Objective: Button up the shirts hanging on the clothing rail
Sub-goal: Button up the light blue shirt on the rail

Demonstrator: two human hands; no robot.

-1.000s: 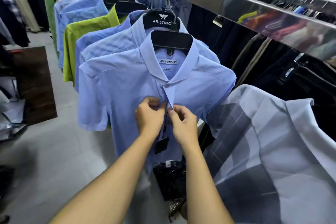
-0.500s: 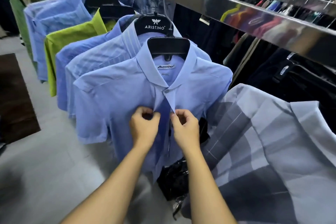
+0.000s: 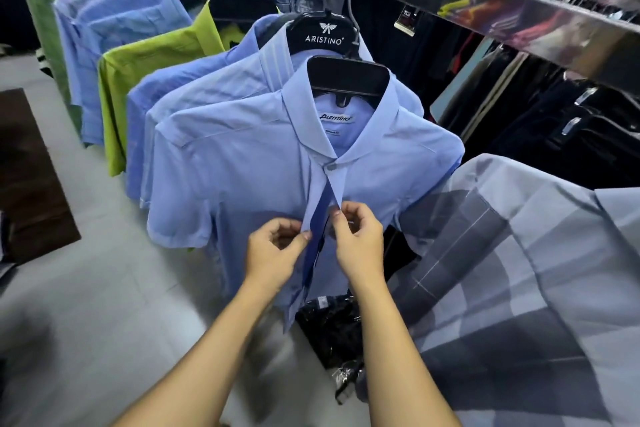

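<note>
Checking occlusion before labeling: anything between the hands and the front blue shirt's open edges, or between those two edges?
Nothing visible. The left hand pinches one edge of the blue shirt and the right hand pinches the other, both in direct contact. The gap between the edges shows only the shirt's darker inside.

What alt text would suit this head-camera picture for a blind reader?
A left hand and right hand pinch the two open front edges of a light blue shirt on a black hanger, below its fastened top button. More blue shirts and a green shirt hang behind.
</note>
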